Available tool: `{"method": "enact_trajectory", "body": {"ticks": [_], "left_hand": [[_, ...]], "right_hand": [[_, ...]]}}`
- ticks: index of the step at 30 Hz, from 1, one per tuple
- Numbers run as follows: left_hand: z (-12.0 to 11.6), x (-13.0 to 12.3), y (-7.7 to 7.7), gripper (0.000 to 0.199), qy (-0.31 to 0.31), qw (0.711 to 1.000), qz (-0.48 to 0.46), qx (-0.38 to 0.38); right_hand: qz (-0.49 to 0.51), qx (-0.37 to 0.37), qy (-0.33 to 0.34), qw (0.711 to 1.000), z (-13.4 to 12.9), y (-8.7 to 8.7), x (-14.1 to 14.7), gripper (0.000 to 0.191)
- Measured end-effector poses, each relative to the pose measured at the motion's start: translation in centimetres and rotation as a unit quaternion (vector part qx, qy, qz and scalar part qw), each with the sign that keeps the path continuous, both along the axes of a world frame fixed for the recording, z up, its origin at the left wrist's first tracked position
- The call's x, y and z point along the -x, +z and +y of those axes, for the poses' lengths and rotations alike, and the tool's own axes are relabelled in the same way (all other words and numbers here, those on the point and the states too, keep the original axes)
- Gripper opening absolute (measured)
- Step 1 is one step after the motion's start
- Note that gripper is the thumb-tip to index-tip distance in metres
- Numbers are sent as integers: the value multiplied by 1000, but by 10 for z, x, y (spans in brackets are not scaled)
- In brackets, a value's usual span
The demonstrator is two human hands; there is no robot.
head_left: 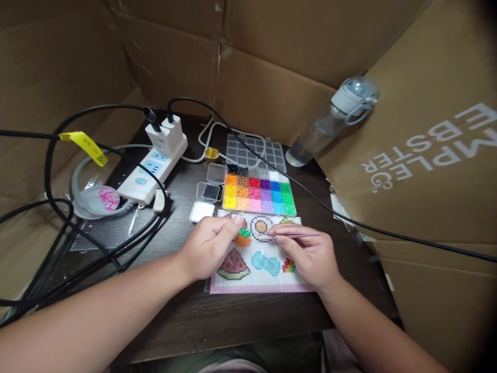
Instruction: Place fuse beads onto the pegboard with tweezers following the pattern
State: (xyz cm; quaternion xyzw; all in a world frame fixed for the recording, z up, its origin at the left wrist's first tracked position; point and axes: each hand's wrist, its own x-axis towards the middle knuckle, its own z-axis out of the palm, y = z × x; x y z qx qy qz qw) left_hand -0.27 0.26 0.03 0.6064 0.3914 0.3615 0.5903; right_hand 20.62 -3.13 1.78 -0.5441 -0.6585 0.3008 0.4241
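Observation:
My right hand (308,254) pinches thin pink tweezers (297,235), their tips over the fried-egg picture (261,227) on the pattern sheet (248,287). My left hand (212,243) is closed, thumb pressed to the curled index finger, at the sheet's left side; anything inside is hidden. Between the hands lies an orange fruit design with green leaves (243,238). Below are a watermelon slice (233,265), a light-blue bow (266,263) and a rainbow piece (288,266), partly covered by my right hand. Just beyond the sheet sits a sorted bead box (259,191) of many colours.
Small cases hold white beads (202,211) and black beads (210,192). Behind the bead box lies its gridded lid (256,153). A power strip (151,171) with looping black cables (50,155) fills the left. A water bottle (330,122) stands right; cardboard walls (272,52) surround the desk.

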Motion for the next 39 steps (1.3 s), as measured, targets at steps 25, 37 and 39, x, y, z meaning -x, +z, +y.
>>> {"method": "enact_trajectory", "body": {"ticks": [25, 37, 39], "left_hand": [[1, 0, -1, 49, -12, 1000, -27, -8], [1, 0, 0, 49, -13, 999, -32, -5], [0, 0, 0, 49, -13, 999, -35, -6]], "right_hand": [[33, 26, 25, 999, 7, -14, 4, 11], [44, 22, 44, 998, 7, -12, 4, 11], [40, 25, 48, 998, 7, -12, 4, 11]]}}
